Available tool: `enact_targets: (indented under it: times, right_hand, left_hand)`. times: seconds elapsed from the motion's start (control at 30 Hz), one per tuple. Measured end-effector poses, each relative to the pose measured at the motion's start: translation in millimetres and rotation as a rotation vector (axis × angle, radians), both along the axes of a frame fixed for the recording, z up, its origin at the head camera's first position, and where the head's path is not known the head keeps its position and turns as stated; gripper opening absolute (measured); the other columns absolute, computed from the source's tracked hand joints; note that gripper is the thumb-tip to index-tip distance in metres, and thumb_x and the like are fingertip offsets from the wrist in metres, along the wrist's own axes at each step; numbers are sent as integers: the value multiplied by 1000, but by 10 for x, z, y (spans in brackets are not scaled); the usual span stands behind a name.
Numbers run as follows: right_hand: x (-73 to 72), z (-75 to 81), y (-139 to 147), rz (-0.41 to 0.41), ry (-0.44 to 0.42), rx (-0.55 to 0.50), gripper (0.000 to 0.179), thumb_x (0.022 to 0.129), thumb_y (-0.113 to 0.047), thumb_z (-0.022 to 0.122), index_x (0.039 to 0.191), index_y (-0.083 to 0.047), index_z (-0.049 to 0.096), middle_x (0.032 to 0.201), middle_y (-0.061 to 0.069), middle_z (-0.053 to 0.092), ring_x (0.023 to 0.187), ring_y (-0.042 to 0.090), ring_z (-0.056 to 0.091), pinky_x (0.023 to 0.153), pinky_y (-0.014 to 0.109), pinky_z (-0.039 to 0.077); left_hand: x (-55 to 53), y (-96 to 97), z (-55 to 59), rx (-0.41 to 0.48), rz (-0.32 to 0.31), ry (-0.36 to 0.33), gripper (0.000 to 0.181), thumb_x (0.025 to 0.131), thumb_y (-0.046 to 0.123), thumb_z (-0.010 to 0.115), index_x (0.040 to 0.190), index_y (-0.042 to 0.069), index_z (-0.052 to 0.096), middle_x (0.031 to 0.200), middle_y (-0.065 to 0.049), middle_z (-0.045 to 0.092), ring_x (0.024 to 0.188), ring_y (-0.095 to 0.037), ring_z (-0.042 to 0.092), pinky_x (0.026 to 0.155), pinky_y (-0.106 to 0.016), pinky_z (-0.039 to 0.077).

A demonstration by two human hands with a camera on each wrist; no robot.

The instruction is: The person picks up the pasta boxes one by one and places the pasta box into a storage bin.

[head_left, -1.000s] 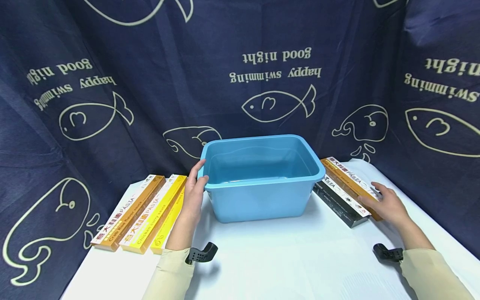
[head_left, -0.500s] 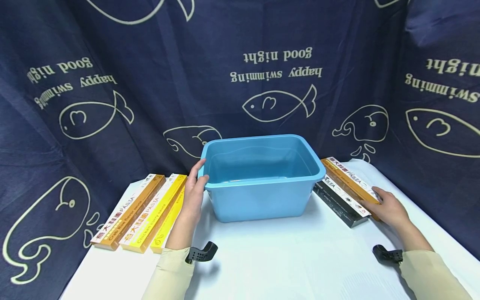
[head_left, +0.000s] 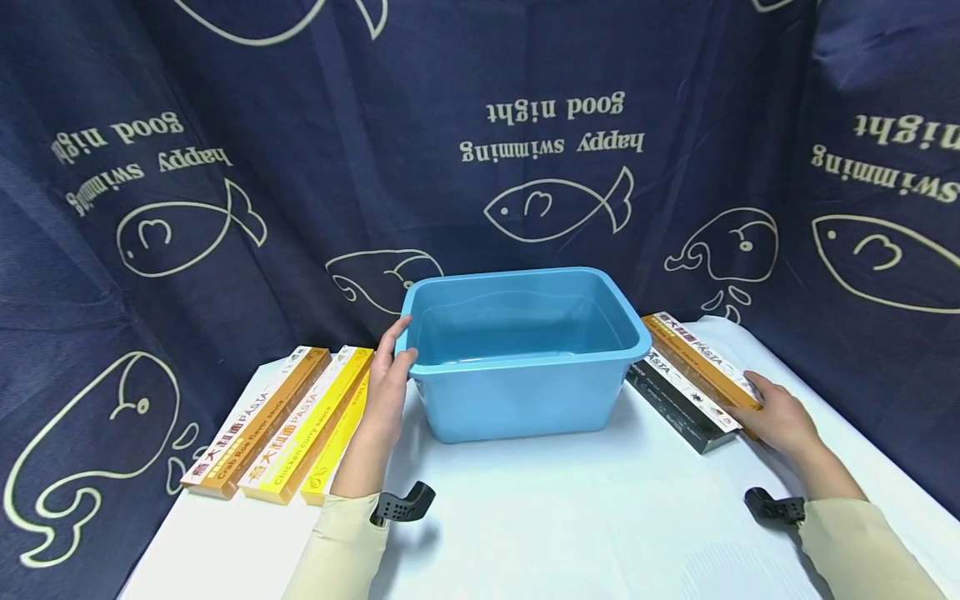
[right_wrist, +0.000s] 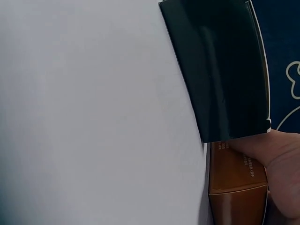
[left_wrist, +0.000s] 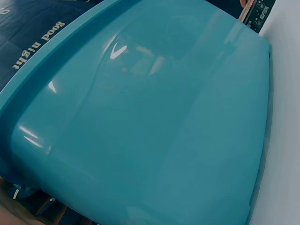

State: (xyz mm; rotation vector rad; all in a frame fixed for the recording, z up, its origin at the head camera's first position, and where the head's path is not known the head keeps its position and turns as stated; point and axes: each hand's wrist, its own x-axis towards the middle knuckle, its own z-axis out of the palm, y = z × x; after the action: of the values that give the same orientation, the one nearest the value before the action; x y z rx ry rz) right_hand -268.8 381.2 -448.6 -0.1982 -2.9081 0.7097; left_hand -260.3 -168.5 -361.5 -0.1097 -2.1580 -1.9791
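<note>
A light blue plastic bin point(head_left: 517, 400) stands upright in the middle of the head view. My left hand point(head_left: 386, 387) holds its left end, thumb and fingertips at the rim. In the left wrist view the bin's wall point(left_wrist: 154, 122) fills most of the frame. On the right, my right hand point(head_left: 780, 417) grips the near end of a brown pasta box point(head_left: 701, 367) between thumb and fingers. A black pasta box point(head_left: 678, 406) lies alongside it, nearer the bin. In the right wrist view, the thumb point(right_wrist: 255, 147) lies across the brown box point(right_wrist: 234, 173), just beyond the black one's end.
Left of the bin lie a brown crab roe pasta box point(head_left: 258, 425), a yellow chicken curry pasta box point(head_left: 307, 429) and another yellow box point(head_left: 337, 446). All sit on a white-covered table point(head_left: 555, 517). A dark blue fish-print curtain point(head_left: 450, 108) hangs behind and at both sides.
My right thumb and fingers have come in onto the near end of the brown pasta box, which now looks slightly shifted. The left hand and the bin have stayed put.
</note>
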Motion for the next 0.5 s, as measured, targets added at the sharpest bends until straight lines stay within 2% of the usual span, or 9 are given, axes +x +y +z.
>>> enact_targets:
  times: [0.37, 0.5]
  right_hand:
    - [-2, 27, -2, -25, -44, 1, 88, 88, -29, 70, 146, 17, 23, 138, 48, 32, 123, 63, 36, 102, 72, 34]
    - [-16, 41, -27, -62, -57, -2, 90, 87, -32, 70, 146, 17, 24, 139, 48, 32, 124, 63, 36, 103, 71, 34]
  left_hand:
    - [-13, -3, -12, -1, -2, -11, 52, 99, 27, 42, 150, 38, 38, 165, 8, 24, 152, -23, 22, 122, -61, 22]
    - [-14, -6, -12, 1, 4, -9, 52, 99, 27, 42, 149, 39, 39, 165, 8, 23, 152, -23, 22, 122, -61, 21]
